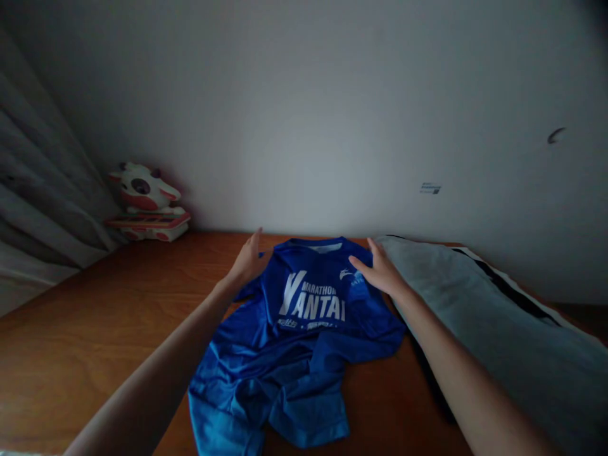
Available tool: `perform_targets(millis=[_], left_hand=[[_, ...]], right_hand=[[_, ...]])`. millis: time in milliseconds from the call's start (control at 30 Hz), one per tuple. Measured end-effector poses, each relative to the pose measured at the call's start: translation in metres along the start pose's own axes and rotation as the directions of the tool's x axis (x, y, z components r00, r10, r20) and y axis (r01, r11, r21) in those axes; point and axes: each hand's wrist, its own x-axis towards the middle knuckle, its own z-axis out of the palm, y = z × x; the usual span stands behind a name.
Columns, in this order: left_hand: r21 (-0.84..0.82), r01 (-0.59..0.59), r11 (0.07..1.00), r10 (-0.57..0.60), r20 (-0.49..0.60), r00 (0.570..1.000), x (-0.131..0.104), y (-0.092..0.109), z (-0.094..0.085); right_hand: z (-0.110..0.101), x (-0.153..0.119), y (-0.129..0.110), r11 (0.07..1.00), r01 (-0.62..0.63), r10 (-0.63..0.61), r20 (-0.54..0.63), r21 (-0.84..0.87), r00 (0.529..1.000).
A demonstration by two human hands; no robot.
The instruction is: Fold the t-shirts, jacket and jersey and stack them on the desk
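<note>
A blue T-shirt [304,348] with white "MARATHON YANTAI" lettering lies on the brown wooden surface, its collar toward the wall. The chest part is fairly flat, while the lower part is bunched and creased. Over the shirt's left shoulder is my left hand [249,259], fingers apart and holding nothing. My right hand [377,271] is at the opposite shoulder, near a small white logo, with thumb and fingers spread. Whether either hand touches the fabric I cannot tell.
Grey cloth [484,310] with black and white edging lies to the right, beside my right forearm. A cow-shaped toy [151,201] stands at the back left, near a pale curtain [38,209]. The white wall [308,114] closes off the far side of the wooden surface [95,335].
</note>
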Motion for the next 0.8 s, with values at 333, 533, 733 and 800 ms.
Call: perform_targets(millis=[333,533,733,800], left_hand=[[0.592,-0.016,0.806,-0.212,0.314,0.926,-0.1,-0.026,0.052],[0.651,0.12,0.749,-0.316,0.192,0.929,-0.1,-0.043,0.054],[0.635,0.095,0.767,-0.275,0.192,0.942,-0.104,-0.046,0.052],[0.633,0.097,0.768,-0.277,0.191,0.942,-0.104,-0.046,0.052]], right_hand=[[0.07,-0.053,0.053,0.835,0.029,0.132,0.251,-0.55,0.959],[0.074,-0.017,0.072,0.85,0.239,-0.159,0.204,-0.47,0.966],[0.071,0.004,0.07,0.876,0.231,-0.243,0.026,-0.423,0.97],[0.062,0.015,0.071,0.894,0.237,-0.245,0.028,-0.381,0.969]])
